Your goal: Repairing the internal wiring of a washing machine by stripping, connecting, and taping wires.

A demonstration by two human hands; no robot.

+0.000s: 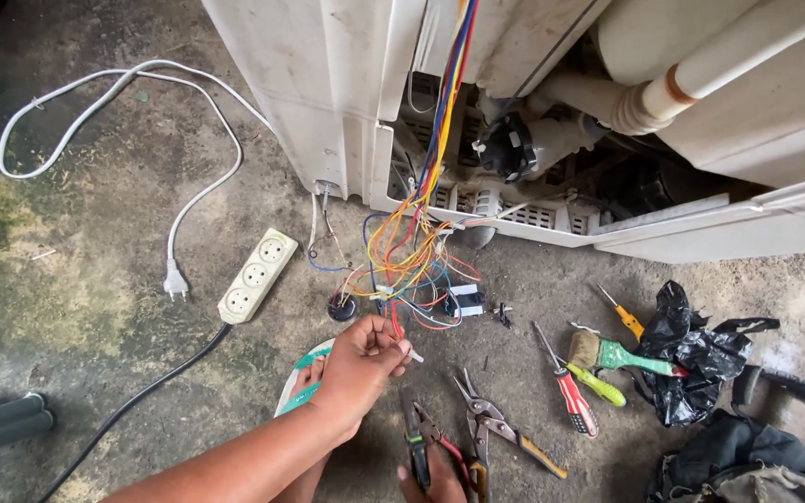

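My left hand (362, 361) reaches in from the lower left and pinches the ends of red and white wires. They belong to a tangled bundle of coloured wires (409, 253) that hangs out of an opened white appliance (328, 93). Only the fingertips of my right hand (432, 488) show at the bottom edge. They grip a pair of pliers (418, 440) with dark and red handles, jaws pointing up toward the wires. Metal snips (488, 421) lie just right of the pliers.
On the concrete floor lie a white power strip (256, 275), a white cable with plug (174, 279), a black cable (142, 396), a red-handled screwdriver (570, 391), a yellow screwdriver (624, 317), a green-handled brush (621, 354), a black plastic bag (696, 359) and a dark bag (747, 456). My sandalled foot (305, 382) is under the left arm.
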